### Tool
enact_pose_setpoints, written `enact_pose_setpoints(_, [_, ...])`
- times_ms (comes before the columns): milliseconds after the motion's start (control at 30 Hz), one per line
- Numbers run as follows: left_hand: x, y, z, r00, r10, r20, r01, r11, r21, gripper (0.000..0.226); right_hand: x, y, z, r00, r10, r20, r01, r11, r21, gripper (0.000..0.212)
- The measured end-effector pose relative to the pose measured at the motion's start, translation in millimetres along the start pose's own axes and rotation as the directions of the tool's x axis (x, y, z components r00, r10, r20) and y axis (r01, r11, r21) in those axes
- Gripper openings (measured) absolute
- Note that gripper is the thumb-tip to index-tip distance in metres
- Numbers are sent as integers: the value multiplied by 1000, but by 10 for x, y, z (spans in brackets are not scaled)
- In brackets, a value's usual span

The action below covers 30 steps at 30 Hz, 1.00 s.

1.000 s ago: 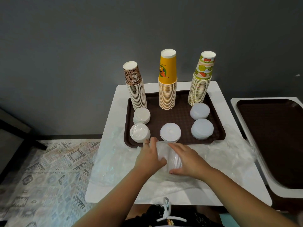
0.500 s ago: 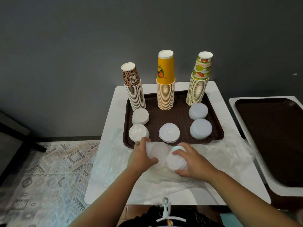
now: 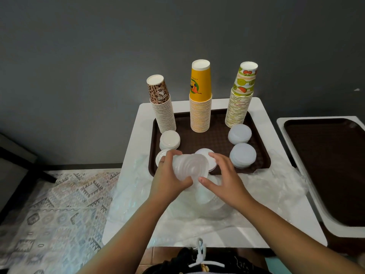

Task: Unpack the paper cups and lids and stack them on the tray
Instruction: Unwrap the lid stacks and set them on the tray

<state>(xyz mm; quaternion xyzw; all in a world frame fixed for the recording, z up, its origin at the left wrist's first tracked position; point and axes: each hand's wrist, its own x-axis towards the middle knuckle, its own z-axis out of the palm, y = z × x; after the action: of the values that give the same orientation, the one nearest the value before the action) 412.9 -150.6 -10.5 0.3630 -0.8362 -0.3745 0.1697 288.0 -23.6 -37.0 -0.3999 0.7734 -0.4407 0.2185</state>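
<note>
White table (image 3: 276,194) carries brown tray (image 3: 262,153) with three cup stacks. Clear plastic wrapping (image 3: 276,186) lies beside tray's near edge. Left hand (image 3: 167,178) grips translucent lid stack (image 3: 190,168) above that edge; right hand (image 3: 223,180), fingers spread, touches it.

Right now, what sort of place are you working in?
Probably a cafe or drinks-counter prep corner: tall stacks of paper cups and piles of lids sit on a brown serving tray, with a second tray alongside.
</note>
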Motion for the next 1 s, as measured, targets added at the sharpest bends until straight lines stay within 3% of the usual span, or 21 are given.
enact_pose_setpoints(100, [-22, 113, 51, 998, 58, -33, -57, 998, 31, 82, 15, -160, 78, 982, 160, 98, -181, 947, 266, 89])
enact_pose_setpoints(200, [-72, 203, 129, 988, 126, -84, -121, 991, 64, 92, 47, -303, 101, 932, 273, 240, -362, 758, 543, 114])
enact_pose_setpoints(300, [-109, 248, 192, 976, 210, -49, -206, 976, 74, 103, 113, -366, 73, 916, 296, 272, -400, 608, 686, 128])
enact_pose_setpoints(400, [-63, 263, 143, 973, 221, 72, -218, 975, -42, 111, 178, -334, -47, 897, 325, 299, -429, 478, 767, 111])
enact_pose_setpoints(533, [121, 229, 45, 950, 264, 166, -248, 962, -113, 91, 187, -250, -244, 857, 313, 409, -495, 278, 824, 77])
enact_pose_setpoints(633, [249, 201, 50, 939, 269, 215, -251, 962, -106, 84, 171, -186, -257, 830, 314, 461, -535, 214, 817, 64])
enact_pose_setpoints(733, [346, 190, 84, 913, 213, 348, -169, 974, -154, 84, 183, -140, -251, 815, 320, 482, -552, 179, 815, 58])
enact_pose_setpoints(933, [462, 232, 139, 872, 200, 447, -95, 965, -246, 110, 258, -71, -286, 814, 312, 491, -565, 228, 793, 58])
enact_pose_setpoints(1000, [505, 240, 146, 854, 212, 475, -99, 963, -252, 103, 294, -61, -298, 807, 315, 500, -576, 228, 785, 56])
